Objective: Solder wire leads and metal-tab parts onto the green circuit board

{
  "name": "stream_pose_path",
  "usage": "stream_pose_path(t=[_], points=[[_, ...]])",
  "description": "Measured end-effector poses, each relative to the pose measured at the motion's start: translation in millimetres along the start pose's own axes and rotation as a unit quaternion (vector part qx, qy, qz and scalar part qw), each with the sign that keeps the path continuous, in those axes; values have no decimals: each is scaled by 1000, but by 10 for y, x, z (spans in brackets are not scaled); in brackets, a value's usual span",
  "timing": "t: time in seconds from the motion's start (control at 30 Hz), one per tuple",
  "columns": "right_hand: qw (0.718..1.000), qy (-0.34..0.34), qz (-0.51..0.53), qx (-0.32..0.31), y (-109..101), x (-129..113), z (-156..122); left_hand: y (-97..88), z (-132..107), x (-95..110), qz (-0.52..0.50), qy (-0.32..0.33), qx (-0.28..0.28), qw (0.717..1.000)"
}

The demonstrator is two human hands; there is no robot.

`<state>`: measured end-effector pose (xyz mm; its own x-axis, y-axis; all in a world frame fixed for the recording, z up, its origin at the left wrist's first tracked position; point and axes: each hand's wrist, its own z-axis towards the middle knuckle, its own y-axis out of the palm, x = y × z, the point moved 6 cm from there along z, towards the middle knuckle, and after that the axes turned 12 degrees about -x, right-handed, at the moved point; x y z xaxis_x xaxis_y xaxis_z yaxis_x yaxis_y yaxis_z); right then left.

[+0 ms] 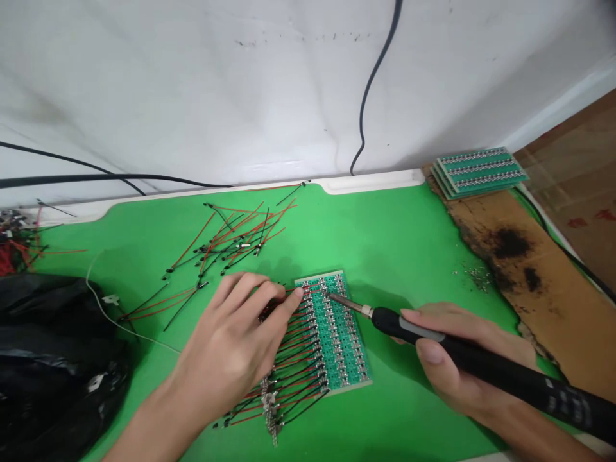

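Note:
My left hand (231, 346) rests over the near-left side of a green circuit board (344, 340), with thumb and fingertips pinching a red wire (310, 290) at the board's far corner. Many red and black wires (293, 359) fan out from the board's left edge. My right hand (457, 394) is shut around the black handle of a soldering iron (481, 359). The iron's metal tip (337, 299) reaches the board's far end, beside the pinched wire. Part of the board lies hidden under my left thumb.
Loose red-and-black wires (226, 237) lie on the green mat (409, 244). Stacked green boards (479, 170) sit on scorched cardboard (510, 269) at right. A black plastic bag (52, 359) bulges at left. A black cable (375, 70) hangs against the white backdrop.

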<state>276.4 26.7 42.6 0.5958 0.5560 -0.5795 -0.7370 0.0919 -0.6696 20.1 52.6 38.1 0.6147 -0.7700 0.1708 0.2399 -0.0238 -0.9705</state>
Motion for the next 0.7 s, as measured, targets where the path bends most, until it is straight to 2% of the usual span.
stream_pose_path(t=[0.1, 0.3, 0.47, 0.57, 0.7], points=[[1000, 1, 2, -10, 29, 24, -35, 2, 5, 1, -3, 1, 5, 1000], [998, 33, 5, 44, 27, -5, -31, 1, 17, 0, 5, 6, 4, 1000], [999, 19, 14, 30, 48, -26, 3, -5, 4, -2, 6, 4, 8, 1000], [999, 26, -4, 41, 49, 9, -56, -8, 3, 3, 12, 4, 9, 1000], [998, 43, 20, 47, 50, 99, -169, -9, 4, 5, 12, 5, 7, 1000]])
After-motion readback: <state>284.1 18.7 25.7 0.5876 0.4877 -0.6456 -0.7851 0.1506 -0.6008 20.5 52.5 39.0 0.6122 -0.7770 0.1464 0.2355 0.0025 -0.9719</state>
